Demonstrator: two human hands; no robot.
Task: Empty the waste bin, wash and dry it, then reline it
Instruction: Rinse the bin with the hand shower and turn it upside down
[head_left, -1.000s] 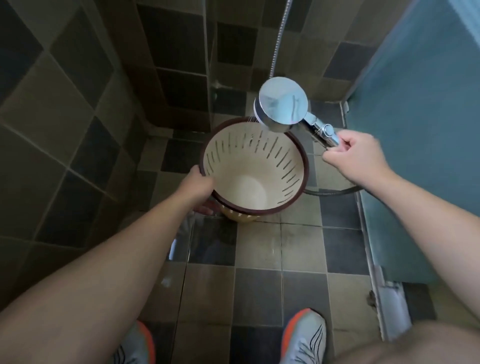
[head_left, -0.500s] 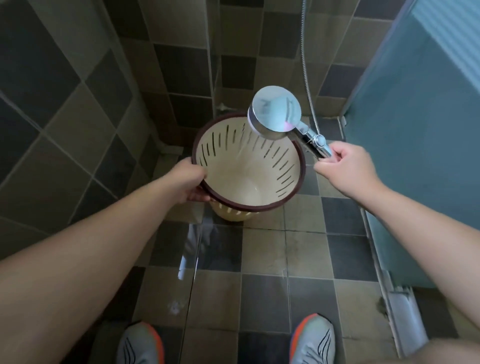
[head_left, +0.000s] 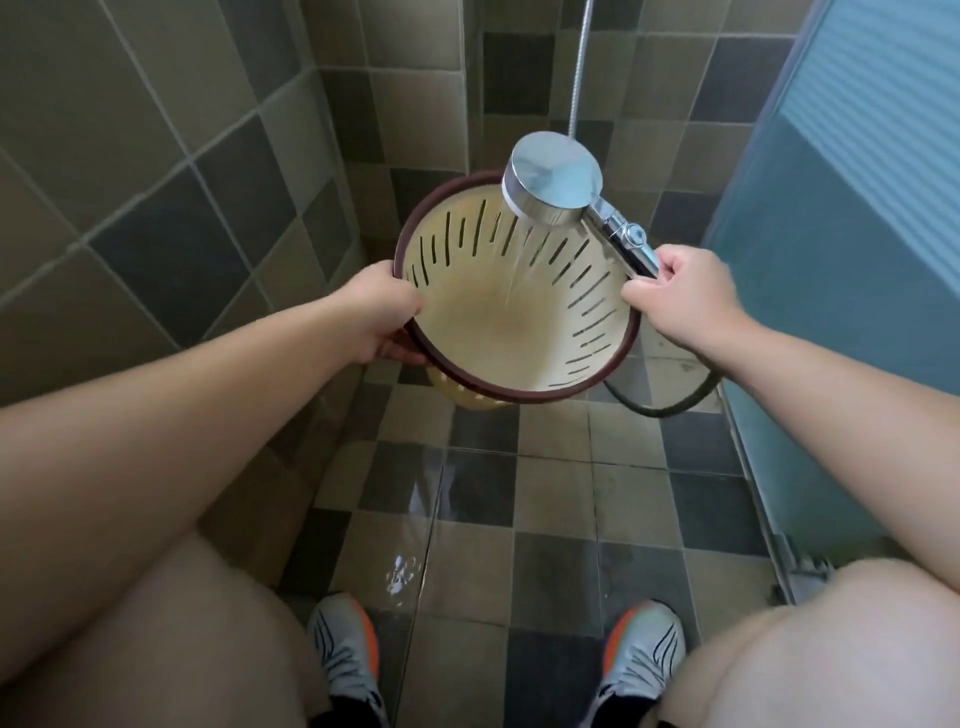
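A cream waste bin (head_left: 524, 317) with slotted walls and a dark red rim is held up off the floor, its mouth tilted toward me. My left hand (head_left: 371, 317) grips its rim on the left side, thumb inside. My right hand (head_left: 680, 299) grips the chrome handle of a shower head (head_left: 553, 184), which hangs over the bin's far right rim. Thin streams of water fall from it into the bin, which holds no rubbish.
The checkered tile floor (head_left: 550, 488) is wet, with a puddle in front of my two grey and orange shoes. Tiled walls close in at left and behind. A frosted blue glass door (head_left: 852, 218) stands at right. The shower hose (head_left: 670, 405) loops under my right wrist.
The bin has come up higher and closer to me and tilted more toward me. The shower head followed above its far rim, still spraying inside. My knees have come into view.
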